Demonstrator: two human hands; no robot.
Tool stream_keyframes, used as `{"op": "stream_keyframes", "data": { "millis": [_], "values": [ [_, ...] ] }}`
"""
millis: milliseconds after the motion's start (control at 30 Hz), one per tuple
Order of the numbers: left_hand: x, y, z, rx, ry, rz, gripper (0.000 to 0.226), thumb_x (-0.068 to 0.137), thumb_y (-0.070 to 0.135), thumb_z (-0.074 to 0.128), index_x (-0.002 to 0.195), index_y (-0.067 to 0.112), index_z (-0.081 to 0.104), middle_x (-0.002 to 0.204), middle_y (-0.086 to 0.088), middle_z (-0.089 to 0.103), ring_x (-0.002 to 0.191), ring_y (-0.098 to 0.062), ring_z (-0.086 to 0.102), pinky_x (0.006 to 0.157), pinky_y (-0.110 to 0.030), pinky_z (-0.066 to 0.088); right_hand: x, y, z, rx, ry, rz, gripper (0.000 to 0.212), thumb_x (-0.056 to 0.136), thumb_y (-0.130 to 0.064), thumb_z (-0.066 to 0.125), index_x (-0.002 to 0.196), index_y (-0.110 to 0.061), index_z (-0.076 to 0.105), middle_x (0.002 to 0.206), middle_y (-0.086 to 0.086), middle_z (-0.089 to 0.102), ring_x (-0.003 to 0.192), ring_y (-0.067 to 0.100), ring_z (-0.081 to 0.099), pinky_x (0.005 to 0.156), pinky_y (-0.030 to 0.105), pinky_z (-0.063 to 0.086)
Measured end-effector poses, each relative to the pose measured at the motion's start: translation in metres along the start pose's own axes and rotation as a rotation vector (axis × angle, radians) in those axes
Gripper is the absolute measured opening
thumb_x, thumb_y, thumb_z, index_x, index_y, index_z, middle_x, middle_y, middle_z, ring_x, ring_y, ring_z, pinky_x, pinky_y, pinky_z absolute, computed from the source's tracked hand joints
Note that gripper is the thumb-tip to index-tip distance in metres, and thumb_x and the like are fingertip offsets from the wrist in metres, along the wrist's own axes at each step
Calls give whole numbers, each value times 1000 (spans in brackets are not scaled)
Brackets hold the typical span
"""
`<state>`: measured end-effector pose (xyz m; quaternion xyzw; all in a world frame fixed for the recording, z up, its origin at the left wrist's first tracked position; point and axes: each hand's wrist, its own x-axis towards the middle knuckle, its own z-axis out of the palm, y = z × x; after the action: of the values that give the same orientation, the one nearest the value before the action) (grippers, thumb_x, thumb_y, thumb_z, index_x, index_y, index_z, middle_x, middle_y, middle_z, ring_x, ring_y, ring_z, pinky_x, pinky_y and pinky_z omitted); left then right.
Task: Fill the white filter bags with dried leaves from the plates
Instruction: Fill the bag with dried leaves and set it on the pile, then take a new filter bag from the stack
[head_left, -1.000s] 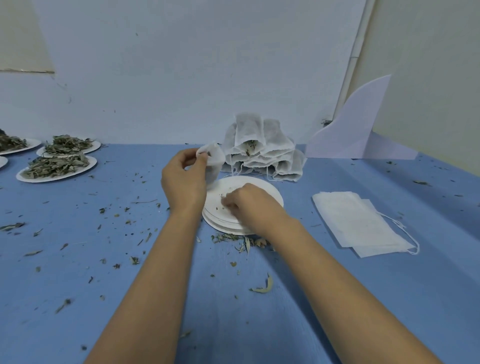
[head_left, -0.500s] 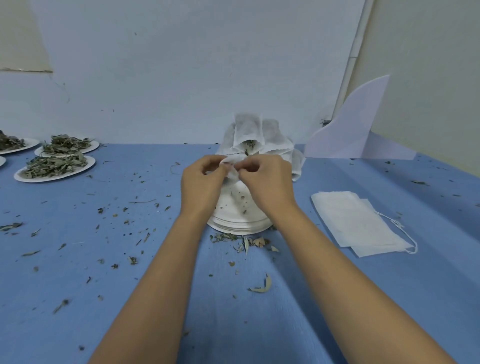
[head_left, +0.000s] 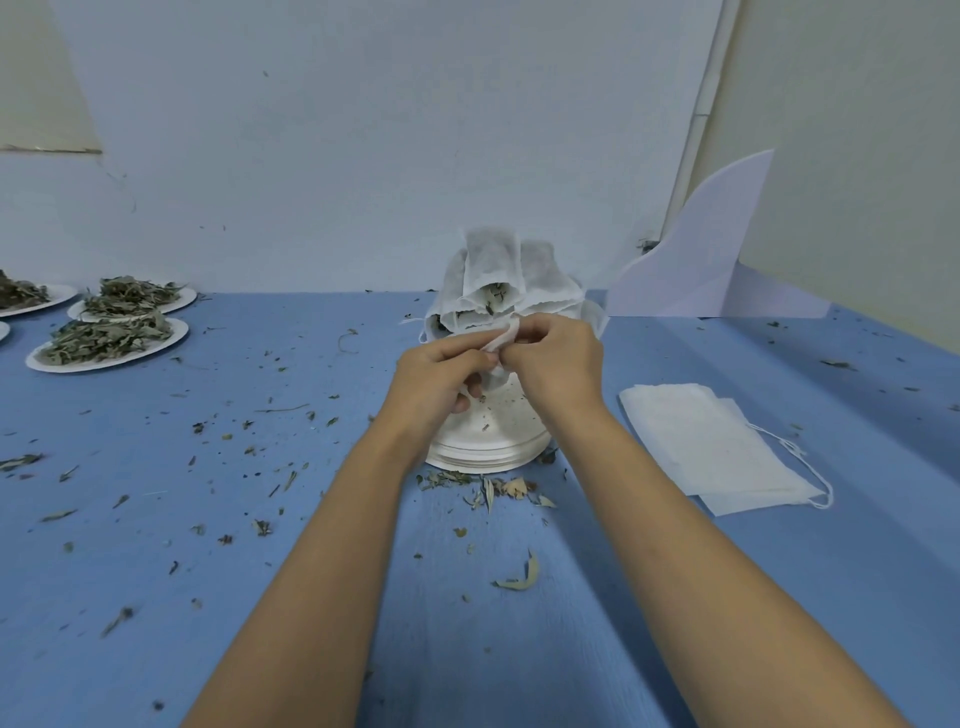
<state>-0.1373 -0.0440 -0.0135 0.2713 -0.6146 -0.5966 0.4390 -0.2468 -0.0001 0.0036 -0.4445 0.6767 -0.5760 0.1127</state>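
A second ago my right hand (head_left: 553, 364) is down on the stack of empty plates (head_left: 488, 452), picking at crumbs, while the left hand (head_left: 441, 376) alone holds the filter bag (head_left: 504, 338) up. Now the right hand is off the plates and meets the left at the bag's mouth, above the far edge of the stack. Over the last half second the pair barely shifts. I read that as the last pinch of leaf having gone in and the top being gathered shut, so this bag looks nearly done.

Both hands are curled and grasping. The left pinches the bag's crumpled top between thumb and fingertips, with its lower fingers tucked under. The right grips the same top from the other side, knuckles towards me. How much leaf is inside I cannot tell, as the hands hide most of the bag.

Just beyond the hands sits the pile of filled bags (head_left: 493, 280). The flat unfilled bags (head_left: 711, 441) lie on the table (head_left: 311, 597) to the right. The plates of dried leaves (head_left: 109, 338) stand well apart at the far left, so the next bag means a long reach.
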Motion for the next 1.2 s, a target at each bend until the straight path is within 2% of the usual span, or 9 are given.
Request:
{"op": "stream_keyframes", "data": {
  "millis": [133,200,267,467,667,900,1000,1067,1200],
  "values": [
    [1,3,2,-22,68,20,28,84,0,58,87,22,75,64,6,65,55,-8,51,46,-17,37,5,3,3,43,63,26,20,72,-11,73,80,-17,55,87,0,55,76,12,50,58,17,36],
    [2,4,1,-62,142,15,28,85,1,57,82,24,73,66,4,66,56,-7,56,47,-16,42,6,4,3,80,38,31,30,76,-16,73,102,-16,57,101,1,56,92,13,54,69,16,42],
    [3,5,0,-89,196,12,28,86,1,55,81,23,71,67,3,66,56,-6,58,47,-16,44,7,3,1,133,-39,87,35,83,-12,65,116,-16,57,93,-3,61,95,16,61,82,26,51],
    [5,4,-4,58,243,75,6,86,17,67,81,20,64,78,2,64,67,-10,63,58,-22,55,5,0,1,335,-252,220,8,84,-6,59,80,-12,62,85,2,65,84,15,63,79,28,55],
    [6,3,-6,314,303,243,16,85,16,67,77,26,57,81,3,60,68,-15,63,55,-30,58,7,-3,-7,660,-419,315,9,87,-8,56,87,-10,65,80,3,70,76,14,69,75,23,57],
    [4,2,-10,657,396,323,16,83,25,63,76,32,51,72,8,60,71,-17,60,58,-34,46,1,-5,-2,365,-378,43,17,82,-1,67,78,-15,59,71,-2,58,68,12,62,70,27,59],
    [3,2,-11,953,468,347,15,84,25,59,88,26,45,69,7,53,66,-21,53,49,-27,32,1,-5,1,-21,-98,-253,16,79,-3,61,76,-17,52,70,-6,49,62,8,48,58,16,45],
    [2,6,-15,1080,482,318,18,84,21,58,94,21,43,74,2,54,66,-25,53,48,-29,28,1,-3,1,-265,40,-390,10,79,-7,56,85,-15,52,77,-7,46,65,9,44,58,19,36],
    [4,19,-10,744,316,94,19,88,6,48,102,16,55,94,-9,62,65,-25,66,55,-34,53,1,1,8,-371,7,-314,28,88,-14,48,114,-15,59,98,-1,50,86,18,50,69,28,34]
  ]
}}
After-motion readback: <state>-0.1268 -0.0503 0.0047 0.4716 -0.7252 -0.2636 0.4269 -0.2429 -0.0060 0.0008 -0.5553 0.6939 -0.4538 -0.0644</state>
